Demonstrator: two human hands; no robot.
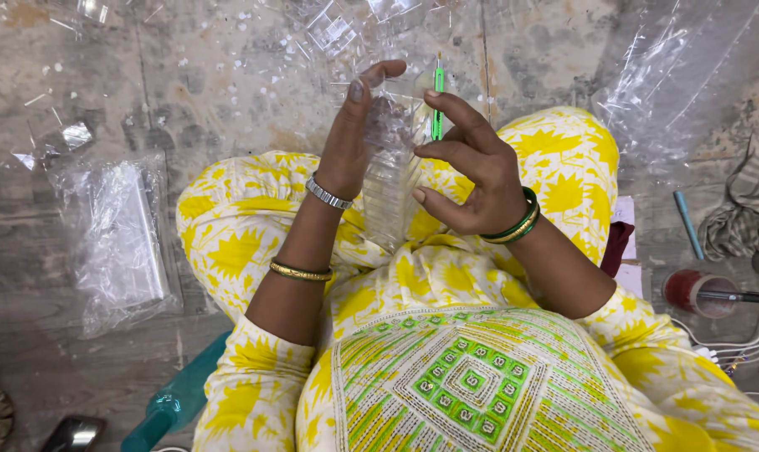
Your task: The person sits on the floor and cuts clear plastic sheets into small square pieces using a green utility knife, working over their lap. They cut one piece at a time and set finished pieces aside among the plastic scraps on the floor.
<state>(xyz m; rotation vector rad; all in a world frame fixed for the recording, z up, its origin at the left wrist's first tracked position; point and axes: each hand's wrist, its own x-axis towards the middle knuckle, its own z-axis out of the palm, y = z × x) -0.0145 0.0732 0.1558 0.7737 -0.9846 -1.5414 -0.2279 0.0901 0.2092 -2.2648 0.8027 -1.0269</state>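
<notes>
I sit cross-legged in yellow-and-white clothing. My left hand [352, 138] is raised and grips the top of a clear plastic strip or packet [389, 167] that hangs between both hands over my lap. My right hand [467, 172] holds a thin green tool [437, 100] upright between thumb and forefinger, its tip close to the clear plastic. The other fingers of the right hand curl toward the plastic's lower part.
A clear bag of stacked transparent pieces [116, 243] lies on the floor at left. Loose clear plastic sheet [672, 84] lies at upper right. A red tape roll [699, 291], a blue pen [687, 224], a teal bottle [174, 402] and wires surround me.
</notes>
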